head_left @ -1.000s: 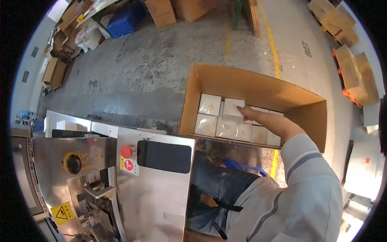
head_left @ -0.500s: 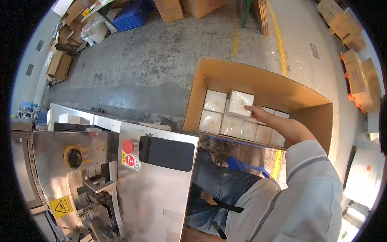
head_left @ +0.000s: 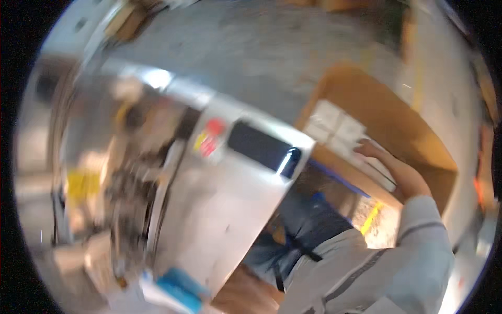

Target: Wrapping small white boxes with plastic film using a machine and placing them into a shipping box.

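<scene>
My right hand (head_left: pixel 372 150) reaches into a large open cardboard carton (head_left: pixel 413 125) at the right. Its fingers bend down over the white square boxes (head_left: pixel 327 116) packed inside, touching or just above them. Motion blur hides whether the fingers hold one of the boxes. Another white box (head_left: pixel 384 177) shows beside the hand, partly covered by my forearm. My left hand does not show in the picture.
Left of the carton stands a metal machine (head_left: pixel 209 209) with a red button (head_left: pixel 215 126) and a black phone (head_left: pixel 259 146) on top. A blue and white object (head_left: pixel 180 290) lies at the lower edge. A yellow floor line (head_left: pixel 371 217) shows below the carton.
The view has swung and blurred, so the machine and carton sit tilted. The white box my right hand held up is no longer seen raised; the hand is now down among the boxes.
</scene>
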A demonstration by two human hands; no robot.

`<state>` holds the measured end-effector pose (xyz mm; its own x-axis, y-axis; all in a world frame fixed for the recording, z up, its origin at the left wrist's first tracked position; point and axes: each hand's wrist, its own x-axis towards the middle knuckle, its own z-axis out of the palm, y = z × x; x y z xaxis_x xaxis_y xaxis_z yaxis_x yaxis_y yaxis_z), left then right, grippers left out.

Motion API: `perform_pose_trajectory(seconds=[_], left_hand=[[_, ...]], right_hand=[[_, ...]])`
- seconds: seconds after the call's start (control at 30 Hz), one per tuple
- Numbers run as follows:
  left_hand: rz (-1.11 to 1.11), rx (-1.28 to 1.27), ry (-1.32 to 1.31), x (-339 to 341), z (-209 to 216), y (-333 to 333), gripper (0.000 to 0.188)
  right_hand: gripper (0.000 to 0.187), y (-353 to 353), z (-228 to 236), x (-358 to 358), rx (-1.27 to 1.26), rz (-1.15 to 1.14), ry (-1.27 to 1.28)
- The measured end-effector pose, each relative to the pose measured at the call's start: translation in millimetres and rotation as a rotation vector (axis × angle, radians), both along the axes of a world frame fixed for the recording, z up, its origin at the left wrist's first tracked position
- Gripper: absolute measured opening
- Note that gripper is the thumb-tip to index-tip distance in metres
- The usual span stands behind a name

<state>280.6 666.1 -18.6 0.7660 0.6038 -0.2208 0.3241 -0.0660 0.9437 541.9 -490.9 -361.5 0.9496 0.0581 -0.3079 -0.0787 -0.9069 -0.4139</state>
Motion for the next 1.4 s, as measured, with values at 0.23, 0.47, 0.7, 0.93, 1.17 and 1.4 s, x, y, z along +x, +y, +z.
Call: perform_pose_trajectory(seconds=[0.23, 0.47, 0.7, 0.93, 1.17, 1.4], left_hand=[[0.379, 1.036, 0.626, 7, 162, -36, 0.059], [0.571, 0.85, 0.129, -15, 128, -48, 0.044], [0.532, 0.758, -0.286, -1, 150, -86, 0.023], [-0.261, 0.981, -0.292, 41, 209, -295, 0.017], [-0.542, 0.511, -0.397, 61, 200, -402, 0.01], [-0.233, 0.052, -0.082, 71, 149, -406, 0.029]], right_hand=[[0.036, 164, 140, 30, 0.548, -0.022, 0.232], [0.047, 188, 261, 59, 0.432, -0.018, -0.027], [0.044, 317, 430, 48, 0.622, 0.125, -0.245], [0.056, 522, 559, -28, 0.734, 0.67, -0.568], [0.019, 568, 546, -36, 0.789, 0.844, 0.075], [0.022, 573, 526, -45, 0.877, 0.787, -0.68]])
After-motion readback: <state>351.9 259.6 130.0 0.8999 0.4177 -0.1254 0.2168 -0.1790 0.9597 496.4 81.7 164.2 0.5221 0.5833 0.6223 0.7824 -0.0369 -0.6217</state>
